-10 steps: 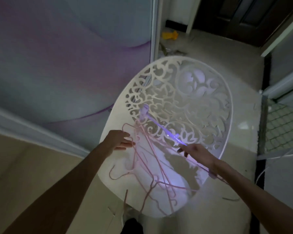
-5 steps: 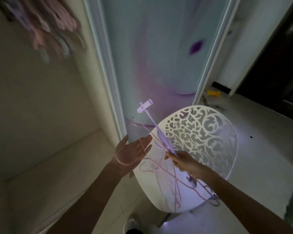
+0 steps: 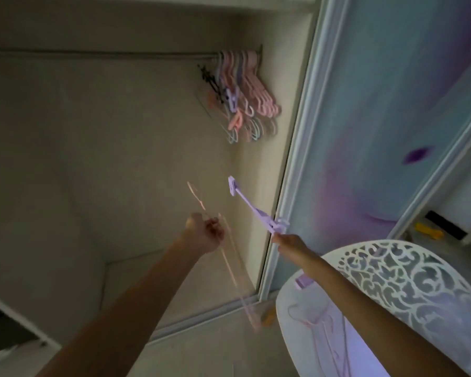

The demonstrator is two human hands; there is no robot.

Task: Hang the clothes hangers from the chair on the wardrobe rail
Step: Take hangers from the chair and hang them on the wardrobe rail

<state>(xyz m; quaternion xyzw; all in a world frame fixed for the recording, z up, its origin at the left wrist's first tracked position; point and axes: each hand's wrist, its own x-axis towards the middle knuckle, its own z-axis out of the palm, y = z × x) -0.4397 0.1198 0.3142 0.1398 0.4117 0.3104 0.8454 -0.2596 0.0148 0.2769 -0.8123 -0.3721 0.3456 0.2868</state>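
Observation:
My left hand [image 3: 204, 232] is closed on a thin pink wire hanger [image 3: 230, 263], blurred, held up in front of the open wardrobe. My right hand [image 3: 288, 242] grips a lilac clip hanger [image 3: 252, 208] that points up and left. The wardrobe rail [image 3: 101, 53] runs along the top, with several pink, blue and lilac hangers [image 3: 242, 96] bunched at its right end. The white lattice chair [image 3: 408, 284] is at the lower right, with thin pink hangers [image 3: 324, 322] still lying on its seat.
A sliding wardrobe door [image 3: 378, 118] with a blue and purple pattern stands right of the opening, its frame close to my right hand. A yellow object [image 3: 427, 231] lies on the floor beyond the chair. The wardrobe interior below the rail is bare wall.
My view has swung up from the chair to the wardrobe rail. My left hand, open before, has closed on a pink wire hanger. Both hands have risen toward the wardrobe.

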